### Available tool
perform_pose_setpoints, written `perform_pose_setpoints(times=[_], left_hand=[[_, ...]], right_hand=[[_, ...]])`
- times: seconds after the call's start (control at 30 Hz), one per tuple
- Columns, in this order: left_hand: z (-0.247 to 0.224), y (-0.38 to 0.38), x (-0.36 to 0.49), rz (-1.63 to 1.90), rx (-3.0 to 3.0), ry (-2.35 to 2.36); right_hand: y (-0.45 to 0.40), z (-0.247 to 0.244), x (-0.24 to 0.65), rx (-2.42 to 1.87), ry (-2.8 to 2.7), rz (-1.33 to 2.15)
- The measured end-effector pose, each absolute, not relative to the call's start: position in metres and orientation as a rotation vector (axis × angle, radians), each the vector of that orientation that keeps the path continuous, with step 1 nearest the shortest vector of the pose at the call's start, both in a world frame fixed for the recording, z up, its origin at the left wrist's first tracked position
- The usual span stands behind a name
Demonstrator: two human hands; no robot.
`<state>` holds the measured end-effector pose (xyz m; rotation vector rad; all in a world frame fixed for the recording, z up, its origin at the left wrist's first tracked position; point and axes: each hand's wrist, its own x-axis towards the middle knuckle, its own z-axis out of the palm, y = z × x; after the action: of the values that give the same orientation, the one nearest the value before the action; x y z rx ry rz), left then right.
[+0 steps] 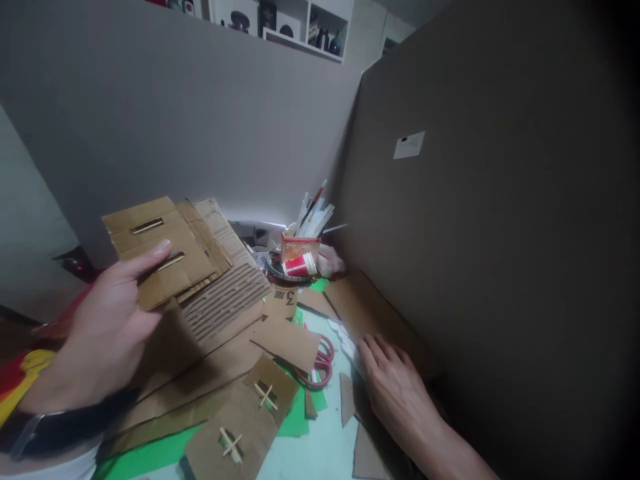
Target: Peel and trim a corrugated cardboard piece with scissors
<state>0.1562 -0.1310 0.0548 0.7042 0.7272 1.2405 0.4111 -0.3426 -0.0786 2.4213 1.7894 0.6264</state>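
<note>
My left hand [117,300] grips a folded piece of cardboard [155,233] with two slots cut in it, thumb on top beside the lower slot. Behind that piece is a corrugated cardboard panel [225,300] with its ridges showing. On the right, my right hand [393,383] is low over the table with its fingers curled at a white object [347,343], mostly covered, whose kind I cannot make out. Red-handled scissors [325,363] lie between the hands, partly under a cardboard scrap [287,341]. Nearer me is a cardboard piece [260,417] with crossed sticks over two holes.
At the back stands a holder [300,248] full of white sticks, with a red-and-white paper cup [299,265] lying before it. A long cardboard strip [370,310] runs along the right wall. Green sheets [295,417] and cardboard offcuts [347,397] lie on the pale tabletop [305,457].
</note>
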Motion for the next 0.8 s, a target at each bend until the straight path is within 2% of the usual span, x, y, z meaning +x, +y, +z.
perform_pose_setpoints(times=[0.17,0.3,0.53,0.8], left_hand=[[0.052,-0.125,0.153,1.271,0.735,0.707],[0.054,-0.123,0.153,1.263,0.706,0.695],[0.058,-0.123,0.153,1.301,0.695,0.671],[0.052,-0.115,0.149,1.336,0.702,0.645]], right_hand=[[-0.322,-0.057,0.41,2.397,1.73,0.481],[-0.275,-0.042,0.411,2.331,1.789,0.438],[-0.197,-0.07,0.427,2.231,1.838,0.431],[-0.188,-0.075,0.434,2.19,1.882,0.482]])
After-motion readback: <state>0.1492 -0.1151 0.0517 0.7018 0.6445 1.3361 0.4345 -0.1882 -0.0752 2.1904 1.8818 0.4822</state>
